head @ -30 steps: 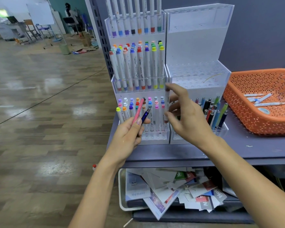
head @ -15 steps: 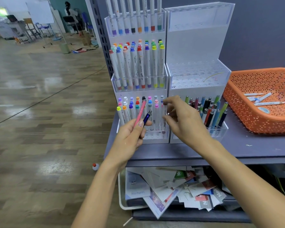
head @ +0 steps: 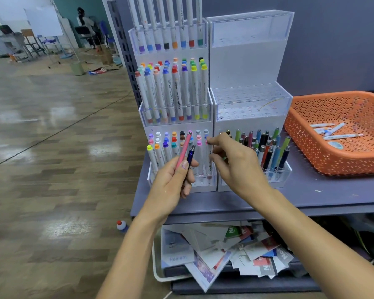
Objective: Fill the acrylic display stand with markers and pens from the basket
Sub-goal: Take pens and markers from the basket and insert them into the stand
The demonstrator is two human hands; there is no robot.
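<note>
Left hand (head: 171, 182) grips a pink pen (head: 184, 147) and a dark blue pen (head: 190, 155); right hand (head: 240, 165), fingers loose, touches a marker (head: 209, 167) just beside them.

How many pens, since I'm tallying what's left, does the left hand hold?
2: a pink pen and a dark blue pen, side by side in the left hand; none apparently hidden.

Both bare forearms reached forward from below, the left hand (head: 171, 182) raised with its thumb and fingers curled round two pens (head: 184, 147), the right hand (head: 238, 165) back-up just beside it, forefinger stretched ahead and the other fingers loosely bent.
</note>
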